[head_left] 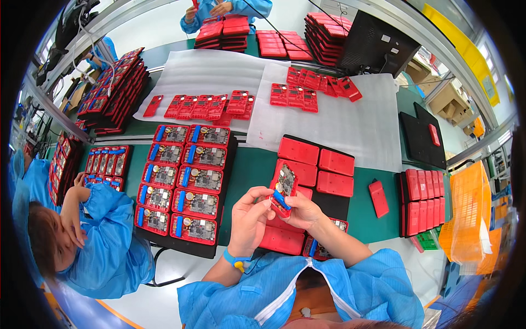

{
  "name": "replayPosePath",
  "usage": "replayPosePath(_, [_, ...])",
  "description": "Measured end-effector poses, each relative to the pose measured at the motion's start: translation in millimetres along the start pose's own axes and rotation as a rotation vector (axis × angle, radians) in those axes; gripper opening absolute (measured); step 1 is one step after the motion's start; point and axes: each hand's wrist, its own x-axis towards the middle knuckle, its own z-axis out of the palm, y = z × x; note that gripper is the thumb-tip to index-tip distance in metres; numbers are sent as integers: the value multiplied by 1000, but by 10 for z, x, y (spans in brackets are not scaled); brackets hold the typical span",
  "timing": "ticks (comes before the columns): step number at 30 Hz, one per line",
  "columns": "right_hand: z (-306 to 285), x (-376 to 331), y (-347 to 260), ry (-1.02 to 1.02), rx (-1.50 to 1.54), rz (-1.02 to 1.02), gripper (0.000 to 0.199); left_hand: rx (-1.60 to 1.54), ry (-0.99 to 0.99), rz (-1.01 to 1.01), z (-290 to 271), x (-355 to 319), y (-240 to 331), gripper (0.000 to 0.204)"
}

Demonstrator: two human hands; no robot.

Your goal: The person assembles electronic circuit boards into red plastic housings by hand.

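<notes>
Above the worktable I hold a red plastic housing (pixel 286 176) with a circuit board and a blue cylindrical part (pixel 280 199) inside. My left hand (pixel 247 216) has thumb and index finger closed at its lower left side, by the blue part. My right hand (pixel 304 213) grips the lower right side, its thumb near the blue part's end. Under my hands lies a black tray (pixel 337 205) of closed red housings (pixel 335 162), seen from their plain side. One open housing with a board (pixel 323 248) sits at that tray's near edge, partly hidden by my right forearm.
To the left, a black tray (pixel 211 249) carries open red housings with boards. Red boards (pixel 197 107) lie on white foam sheets (pixel 334 134) behind. At right are a loose red housing (pixel 378 198), stacked trays (pixel 419 205) and an orange crate (pixel 468 208). A co-worker (pixel 112 236) sits close left.
</notes>
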Motion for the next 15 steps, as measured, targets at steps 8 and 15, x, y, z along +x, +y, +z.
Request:
replayPosePath(8, [-43, -58, -10, -51, 57, 5, 45, -44, -72, -54, 59, -17, -6, 22])
replayPosePath(15, [34, -91, -23, 8, -7, -11, 42, -11, -80, -24, 22, 9, -41, 21])
